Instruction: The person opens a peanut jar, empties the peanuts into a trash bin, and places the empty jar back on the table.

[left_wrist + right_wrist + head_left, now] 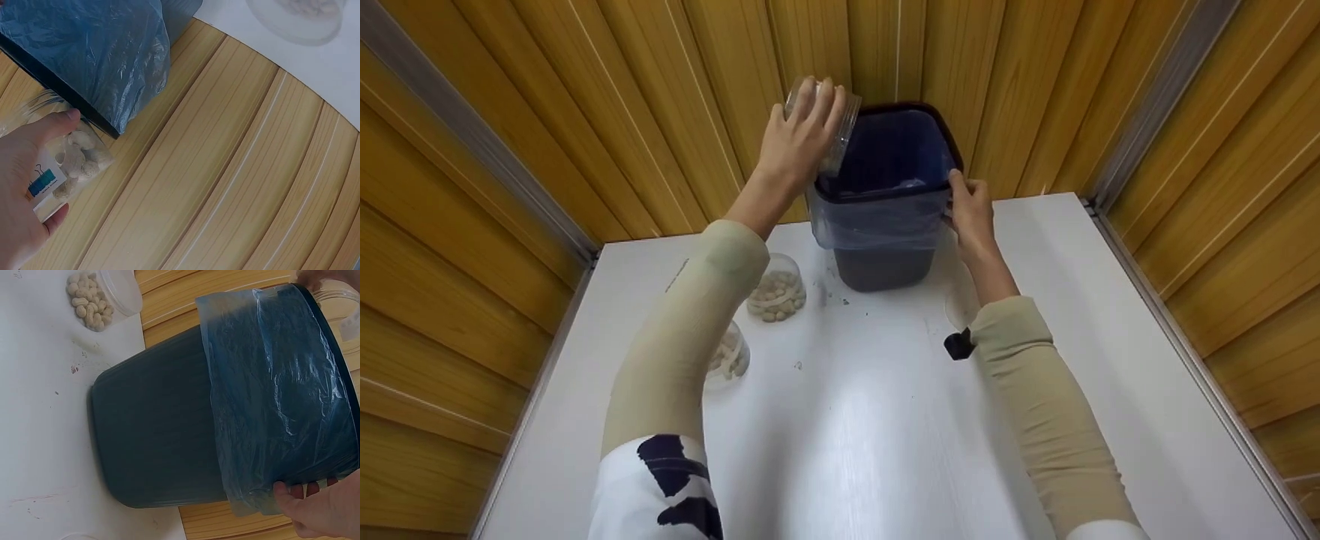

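I count two peanut tubs [777,298] on the table [855,420], one black object [958,345] by the right sleeve [1012,330]. Beyond: one bin [885,271], one liner [877,226]; right hand [973,214] grips its lined side. Farthest: left hand [802,131] grasps a third tub [93,154], tilted at the bin's rim. Only the left wrist view shows its printed label [48,181] clearly.
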A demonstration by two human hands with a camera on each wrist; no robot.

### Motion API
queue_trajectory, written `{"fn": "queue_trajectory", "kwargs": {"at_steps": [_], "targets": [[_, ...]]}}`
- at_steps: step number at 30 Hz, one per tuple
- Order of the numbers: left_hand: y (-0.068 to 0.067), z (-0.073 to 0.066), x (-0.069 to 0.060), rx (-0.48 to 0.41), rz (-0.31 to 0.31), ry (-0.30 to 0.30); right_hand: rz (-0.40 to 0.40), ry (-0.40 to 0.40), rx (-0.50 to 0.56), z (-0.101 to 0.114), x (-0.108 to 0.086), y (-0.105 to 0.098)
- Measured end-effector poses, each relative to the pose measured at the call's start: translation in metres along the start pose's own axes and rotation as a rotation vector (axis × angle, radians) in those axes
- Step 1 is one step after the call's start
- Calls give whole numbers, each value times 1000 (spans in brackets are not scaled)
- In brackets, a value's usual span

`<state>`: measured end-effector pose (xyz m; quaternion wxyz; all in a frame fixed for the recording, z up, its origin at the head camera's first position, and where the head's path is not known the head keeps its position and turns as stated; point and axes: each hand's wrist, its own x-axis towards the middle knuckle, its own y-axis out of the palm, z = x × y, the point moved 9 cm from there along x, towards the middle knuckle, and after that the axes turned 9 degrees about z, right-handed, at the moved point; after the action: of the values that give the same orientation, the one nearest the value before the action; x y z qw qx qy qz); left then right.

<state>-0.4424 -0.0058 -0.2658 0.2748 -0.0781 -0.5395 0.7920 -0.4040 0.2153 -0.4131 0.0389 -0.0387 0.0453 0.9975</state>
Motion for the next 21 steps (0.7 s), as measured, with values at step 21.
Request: {"fn": "queue_trajectory", "kwargs": {"at_steps": [21], "targets": [[-3,2,-13,122,-84,-7,62,-25,12,3,8,20]]}}
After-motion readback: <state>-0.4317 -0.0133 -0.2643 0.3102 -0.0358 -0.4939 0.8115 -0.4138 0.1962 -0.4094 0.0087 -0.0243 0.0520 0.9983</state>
